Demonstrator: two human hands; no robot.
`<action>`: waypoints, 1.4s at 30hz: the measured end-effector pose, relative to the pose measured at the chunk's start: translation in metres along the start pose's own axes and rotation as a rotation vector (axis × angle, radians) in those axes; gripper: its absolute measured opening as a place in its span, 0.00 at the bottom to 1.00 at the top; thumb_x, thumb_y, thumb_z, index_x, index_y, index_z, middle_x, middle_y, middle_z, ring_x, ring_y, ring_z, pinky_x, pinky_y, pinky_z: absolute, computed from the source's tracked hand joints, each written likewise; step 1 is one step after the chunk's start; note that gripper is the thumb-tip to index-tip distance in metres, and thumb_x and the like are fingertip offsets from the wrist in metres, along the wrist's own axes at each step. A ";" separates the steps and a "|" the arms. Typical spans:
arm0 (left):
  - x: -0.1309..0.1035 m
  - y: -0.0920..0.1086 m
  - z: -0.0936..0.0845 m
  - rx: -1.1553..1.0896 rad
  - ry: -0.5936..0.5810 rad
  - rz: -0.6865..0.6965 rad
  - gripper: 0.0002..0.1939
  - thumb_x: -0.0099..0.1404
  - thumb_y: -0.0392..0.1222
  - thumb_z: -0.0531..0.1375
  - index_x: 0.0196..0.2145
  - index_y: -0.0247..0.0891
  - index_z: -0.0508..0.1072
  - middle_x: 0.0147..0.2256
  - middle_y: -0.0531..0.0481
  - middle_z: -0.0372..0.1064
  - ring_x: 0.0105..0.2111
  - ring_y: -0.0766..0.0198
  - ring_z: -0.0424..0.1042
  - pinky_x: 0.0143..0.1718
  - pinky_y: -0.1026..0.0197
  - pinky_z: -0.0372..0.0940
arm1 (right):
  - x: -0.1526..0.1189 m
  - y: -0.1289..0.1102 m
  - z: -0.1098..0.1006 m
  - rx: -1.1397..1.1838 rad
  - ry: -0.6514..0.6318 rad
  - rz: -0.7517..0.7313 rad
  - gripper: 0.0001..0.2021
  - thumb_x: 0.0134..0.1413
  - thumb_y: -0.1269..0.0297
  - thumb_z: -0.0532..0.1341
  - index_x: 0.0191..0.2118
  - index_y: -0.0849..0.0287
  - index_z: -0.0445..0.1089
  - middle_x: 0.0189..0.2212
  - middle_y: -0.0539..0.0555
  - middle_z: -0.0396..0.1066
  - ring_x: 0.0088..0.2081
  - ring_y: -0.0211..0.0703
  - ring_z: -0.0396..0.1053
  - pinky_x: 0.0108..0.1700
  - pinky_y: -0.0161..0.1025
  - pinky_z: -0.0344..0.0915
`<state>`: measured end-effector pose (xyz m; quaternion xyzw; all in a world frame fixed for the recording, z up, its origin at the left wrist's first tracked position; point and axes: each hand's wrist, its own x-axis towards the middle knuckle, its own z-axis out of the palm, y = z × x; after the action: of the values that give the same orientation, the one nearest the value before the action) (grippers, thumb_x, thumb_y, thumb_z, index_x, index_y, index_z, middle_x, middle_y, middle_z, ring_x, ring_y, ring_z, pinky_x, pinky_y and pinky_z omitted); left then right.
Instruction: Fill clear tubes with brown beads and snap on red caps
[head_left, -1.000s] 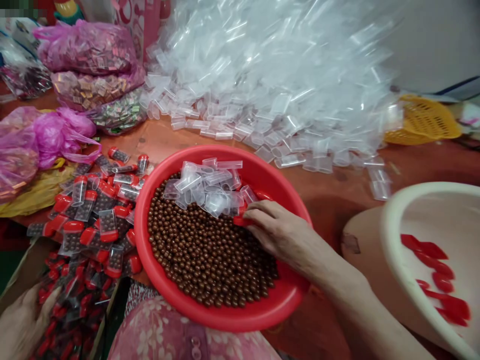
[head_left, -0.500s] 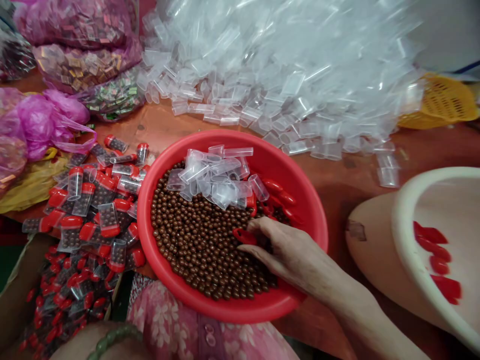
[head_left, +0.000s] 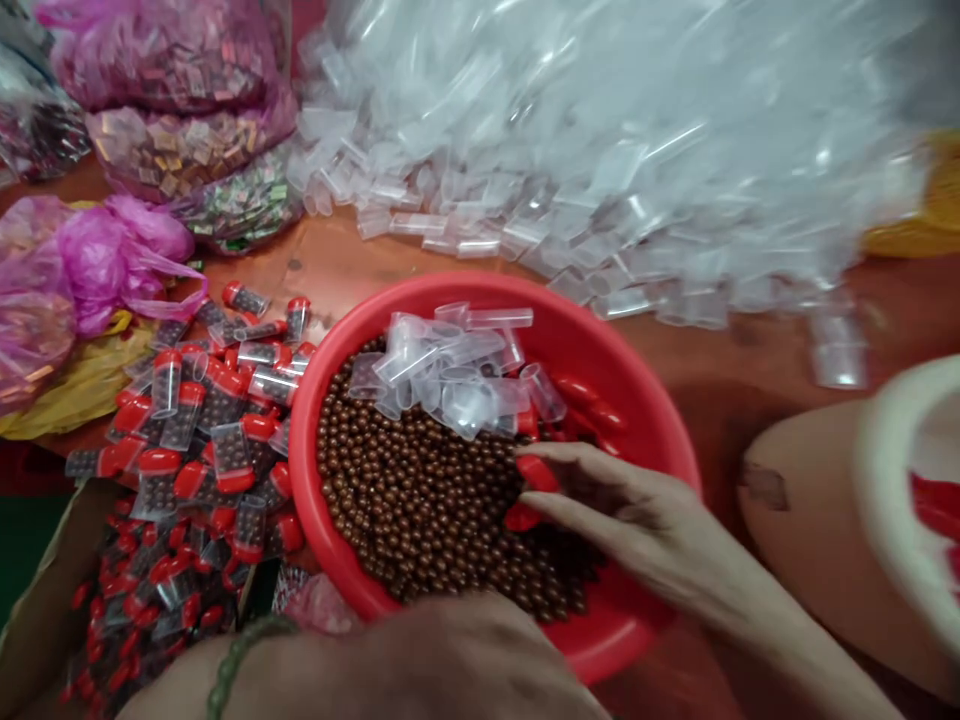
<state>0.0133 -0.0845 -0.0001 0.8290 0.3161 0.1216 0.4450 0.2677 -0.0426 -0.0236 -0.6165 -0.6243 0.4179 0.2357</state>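
Observation:
A wide red basin holds many small shiny brown balls. Over its right part is my right hand, pinching a red plastic cap between thumb and fingers. Another red piece shows just under the thumb. Clear plastic tubes lie heaped on the balls at the basin's back, with more red caps beside them. Low in front, my left hand, a green bead bracelet at its wrist, reaches across the near rim; it is blurred and its fingers are hidden.
Filled, red-capped tubes are piled left of the basin. Behind it rises a large heap of clear tubes. A pale tub with red caps stands at right, and pink bags sit at the back left.
My left hand has come up from the lower left over the basin's near rim. My right hand has lifted slightly with the red cap. The view has shifted left.

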 end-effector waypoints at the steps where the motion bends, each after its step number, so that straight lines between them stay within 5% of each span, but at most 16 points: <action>1: 0.011 0.001 -0.010 0.046 -0.010 0.038 0.11 0.70 0.43 0.53 0.45 0.49 0.73 0.36 0.50 0.73 0.37 0.59 0.72 0.41 0.55 0.71 | 0.001 0.001 -0.002 -0.008 -0.028 -0.005 0.20 0.55 0.44 0.61 0.42 0.56 0.73 0.31 0.53 0.77 0.30 0.45 0.75 0.29 0.38 0.73; 5: 0.056 -0.010 -0.040 0.465 0.109 0.029 0.13 0.68 0.31 0.52 0.49 0.35 0.68 0.39 0.44 0.72 0.40 0.55 0.70 0.45 0.49 0.69 | 0.002 0.006 -0.017 -0.176 -0.080 -0.064 0.12 0.59 0.54 0.60 0.41 0.56 0.72 0.35 0.54 0.77 0.33 0.46 0.75 0.33 0.39 0.73; 8: 0.086 -0.020 -0.046 0.657 0.176 -0.054 0.16 0.68 0.37 0.55 0.52 0.31 0.64 0.42 0.41 0.69 0.42 0.52 0.70 0.43 0.49 0.71 | 0.004 0.009 -0.028 -0.253 -0.067 -0.098 0.09 0.60 0.59 0.59 0.42 0.56 0.71 0.35 0.54 0.77 0.34 0.46 0.76 0.33 0.40 0.73; 12: 0.111 -0.023 -0.037 0.764 0.177 -0.124 0.21 0.67 0.46 0.59 0.51 0.30 0.63 0.42 0.41 0.67 0.39 0.53 0.71 0.35 0.55 0.72 | 0.009 0.014 -0.035 -0.403 0.131 -0.194 0.10 0.61 0.60 0.58 0.45 0.57 0.68 0.35 0.56 0.77 0.33 0.49 0.76 0.34 0.43 0.74; 15: 0.119 -0.025 -0.029 0.839 0.144 -0.127 0.14 0.69 0.38 0.55 0.49 0.28 0.64 0.40 0.40 0.67 0.37 0.55 0.72 0.33 0.57 0.72 | 0.014 0.013 -0.032 -0.594 0.288 -0.280 0.16 0.62 0.61 0.57 0.54 0.60 0.64 0.45 0.64 0.72 0.42 0.56 0.75 0.39 0.49 0.74; 18: 0.120 -0.029 -0.028 0.830 0.111 -0.114 0.12 0.67 0.29 0.50 0.48 0.28 0.65 0.40 0.40 0.68 0.37 0.56 0.73 0.35 0.56 0.73 | 0.021 0.006 -0.024 -0.646 0.270 -0.390 0.19 0.62 0.63 0.57 0.57 0.59 0.61 0.51 0.65 0.68 0.49 0.57 0.72 0.46 0.51 0.73; 22: 0.111 -0.030 -0.034 0.634 0.224 -0.131 0.13 0.66 0.30 0.53 0.48 0.31 0.66 0.44 0.40 0.69 0.42 0.55 0.73 0.43 0.53 0.73 | 0.034 -0.009 -0.014 -0.524 0.089 -0.536 0.18 0.61 0.67 0.58 0.56 0.58 0.62 0.51 0.61 0.69 0.52 0.52 0.69 0.53 0.49 0.70; 27: 0.096 -0.029 -0.037 0.396 0.440 -0.027 0.15 0.65 0.31 0.56 0.50 0.34 0.67 0.48 0.41 0.70 0.46 0.56 0.73 0.48 0.53 0.73 | 0.050 -0.030 -0.006 -0.454 0.006 -0.621 0.18 0.61 0.70 0.58 0.56 0.56 0.63 0.47 0.59 0.70 0.47 0.47 0.72 0.47 0.46 0.74; 33: 0.090 -0.034 -0.042 0.278 0.563 0.023 0.15 0.63 0.29 0.58 0.48 0.33 0.70 0.45 0.42 0.73 0.46 0.56 0.75 0.49 0.53 0.73 | 0.061 -0.031 -0.001 -0.581 0.022 -0.658 0.18 0.60 0.75 0.53 0.54 0.60 0.66 0.45 0.60 0.71 0.43 0.47 0.73 0.42 0.44 0.74; 37: 0.082 -0.034 -0.049 0.192 0.555 -0.019 0.15 0.62 0.29 0.60 0.48 0.31 0.71 0.45 0.40 0.74 0.45 0.57 0.75 0.49 0.54 0.72 | 0.062 -0.023 -0.005 -0.721 0.143 -0.620 0.20 0.59 0.77 0.52 0.57 0.62 0.64 0.48 0.65 0.72 0.47 0.54 0.72 0.47 0.52 0.71; 42: 0.070 -0.030 -0.054 0.053 0.433 -0.058 0.16 0.61 0.27 0.60 0.47 0.32 0.72 0.44 0.43 0.74 0.44 0.59 0.74 0.49 0.57 0.70 | 0.048 -0.036 -0.008 -0.483 -0.105 -0.603 0.22 0.60 0.71 0.57 0.60 0.57 0.60 0.53 0.61 0.68 0.53 0.49 0.68 0.52 0.47 0.70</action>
<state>0.0292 0.0074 0.0010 0.7856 0.4310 0.2756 0.3481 0.2475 0.0091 -0.0009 -0.4210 -0.8691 0.2017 0.1637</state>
